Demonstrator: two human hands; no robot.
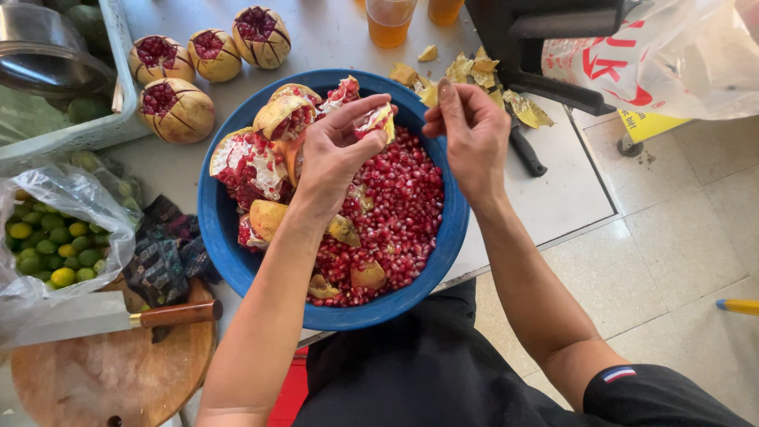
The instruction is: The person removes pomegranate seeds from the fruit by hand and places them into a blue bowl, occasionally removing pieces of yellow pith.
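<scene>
Cleaver (95,318) parked on round wooden board (111,372), far left. Scored pomegranates (178,107) waiting behind blue bowl (217,229). Left hand (332,154) fingers pinching pomegranate piece (378,120) above bowl so seeds fall in. Right hand (473,134) fingertips pressed together at rim; contents indiscernible. Peel scraps (474,75) discarded beyond.

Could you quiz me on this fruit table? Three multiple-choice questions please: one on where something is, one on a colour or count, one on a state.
1. Where does the cleaver lie?
A. On the round wooden board
B. In the bowl
C. On the floor

2. What colour is the bowl of pomegranate seeds?
A. Red
B. Blue
C. White

3. What is in the left hand?
A. Nothing
B. A glass
C. A pomegranate piece

Answers:
1 A, its blade rests across the board.
2 B, the rim is plainly blue.
3 C, the fingers pinch a seeded piece over the bowl, beside the right hand.
</scene>
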